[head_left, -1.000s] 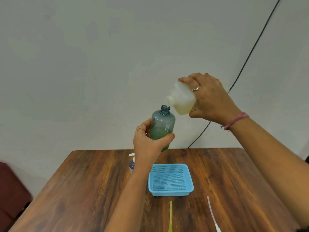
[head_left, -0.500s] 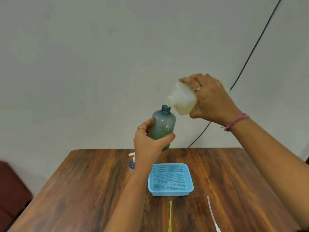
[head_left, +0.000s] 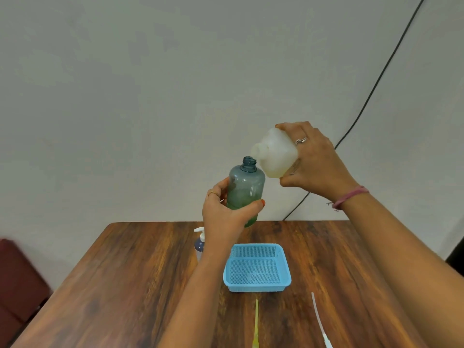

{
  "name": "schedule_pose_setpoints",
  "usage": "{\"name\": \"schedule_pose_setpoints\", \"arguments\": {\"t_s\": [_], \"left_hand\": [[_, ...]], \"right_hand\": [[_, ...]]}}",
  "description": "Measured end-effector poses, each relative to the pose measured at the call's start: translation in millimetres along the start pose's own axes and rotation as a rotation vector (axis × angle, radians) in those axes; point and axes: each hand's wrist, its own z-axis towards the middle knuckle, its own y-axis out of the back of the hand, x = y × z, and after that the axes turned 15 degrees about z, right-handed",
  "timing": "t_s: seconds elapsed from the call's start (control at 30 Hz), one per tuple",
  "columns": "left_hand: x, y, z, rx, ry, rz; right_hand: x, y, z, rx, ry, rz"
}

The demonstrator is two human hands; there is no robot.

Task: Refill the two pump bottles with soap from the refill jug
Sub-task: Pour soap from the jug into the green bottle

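The teal bottle (head_left: pixel 246 187) is held up above the table's far edge, cap off, with green soap filling roughly its lower half. The left hand (head_left: pixel 227 213) wraps its fingers and thumb round the bottle's base. The right hand (head_left: pixel 317 164) grips the white jug (head_left: pixel 275 155), tipped sideways, spout just beside the bottle's neck but not over it; a little pale liquid sits inside. No stream shows. I'd judge bottle 1 partly filled. Bottle 2 (head_left: pixel 200 243), pump on, stands on the table (head_left: pixel 125 285) behind the left forearm. The blue basket (head_left: pixel 257 267) holds nothing I can see.
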Motion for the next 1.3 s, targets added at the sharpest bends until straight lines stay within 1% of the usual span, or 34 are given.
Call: {"name": "schedule_pose_setpoints", "arguments": {"t_s": [0.4, 0.5, 0.63, 0.83, 0.93, 1.13, 1.3], "left_hand": [[6, 7, -7, 0.021, 0.004, 0.004], [11, 10, -10, 0.027, 0.007, 0.021], [24, 18, -16, 0.029, 0.051, 0.027], [53, 39, -31, 0.067, 0.122, 0.056], [72, 50, -42, 0.094, 0.171, 0.069], [111, 66, -66, 0.136, 0.214, 0.109], [146, 73, -85, 0.197, 0.261, 0.144]], "right_hand": [[0, -20, -22, -0.052, -0.105, 0.139], [-2, -32, -35, -0.099, -0.192, 0.308], [-6, -54, -56, -0.202, -0.311, 0.580], [-13, -87, -99, -0.293, -0.535, 0.783], [-14, -104, -125, -0.309, -0.606, 0.798], [-13, -135, -181, -0.315, -0.718, 0.805], [-12, -154, -225, -0.276, -0.812, 0.824]]}}
